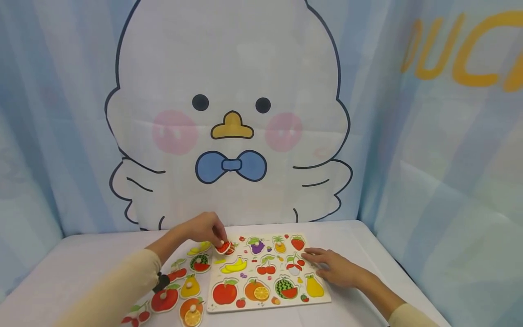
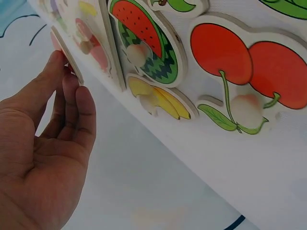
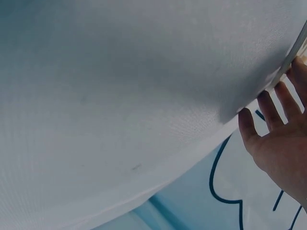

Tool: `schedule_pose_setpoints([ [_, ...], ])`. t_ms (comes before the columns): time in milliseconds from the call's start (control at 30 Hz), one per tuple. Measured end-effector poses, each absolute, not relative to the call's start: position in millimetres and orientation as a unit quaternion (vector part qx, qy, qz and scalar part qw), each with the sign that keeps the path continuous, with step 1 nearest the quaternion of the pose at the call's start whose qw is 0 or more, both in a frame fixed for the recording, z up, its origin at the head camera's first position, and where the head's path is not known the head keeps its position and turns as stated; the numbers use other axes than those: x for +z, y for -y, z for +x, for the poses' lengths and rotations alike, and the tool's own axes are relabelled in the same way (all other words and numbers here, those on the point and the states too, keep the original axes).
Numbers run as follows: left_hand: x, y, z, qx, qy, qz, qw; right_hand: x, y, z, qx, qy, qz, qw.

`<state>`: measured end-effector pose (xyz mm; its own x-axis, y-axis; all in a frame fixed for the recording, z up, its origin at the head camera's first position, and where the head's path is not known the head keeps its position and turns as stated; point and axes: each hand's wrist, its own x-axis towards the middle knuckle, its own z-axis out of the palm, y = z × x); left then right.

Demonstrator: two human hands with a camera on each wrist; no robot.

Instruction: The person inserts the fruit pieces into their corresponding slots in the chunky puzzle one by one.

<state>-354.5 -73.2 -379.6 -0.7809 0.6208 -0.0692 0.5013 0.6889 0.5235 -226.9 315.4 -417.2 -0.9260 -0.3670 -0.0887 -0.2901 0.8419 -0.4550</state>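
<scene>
My left hand (image 1: 206, 228) pinches a red fruit puzzle piece (image 1: 223, 248) over the top left corner of the white fruit puzzle board (image 1: 245, 307). In the left wrist view the piece (image 2: 67, 53) shows nearly edge-on between thumb and fingers, its picture mostly hidden. A red picture on the board peeks out beside it. My right hand (image 1: 337, 268) touches the board's right edge with its fingers extended, holding no piece. From the right wrist view, that hand's fingers (image 3: 271, 112) are spread along the edge.
Left of the board lie several knobbed pieces: a watermelon (image 1: 200, 263), bananas (image 1: 199, 248), a pear (image 1: 189, 287), an apple (image 1: 165, 298), an orange (image 1: 191, 312) and cherries (image 1: 177, 273). A curtain with a duck drawing (image 1: 232, 165) hangs behind the white table (image 1: 367, 240).
</scene>
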Motion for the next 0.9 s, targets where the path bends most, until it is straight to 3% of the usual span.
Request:
schedule_pose_setpoints([
  [900,-382.7,-11.8,-368.2,0.250,-0.887,0.357,0.148,-419.4,-320.8,-230.5,-0.215,-0.955,-0.187,0.088],
])
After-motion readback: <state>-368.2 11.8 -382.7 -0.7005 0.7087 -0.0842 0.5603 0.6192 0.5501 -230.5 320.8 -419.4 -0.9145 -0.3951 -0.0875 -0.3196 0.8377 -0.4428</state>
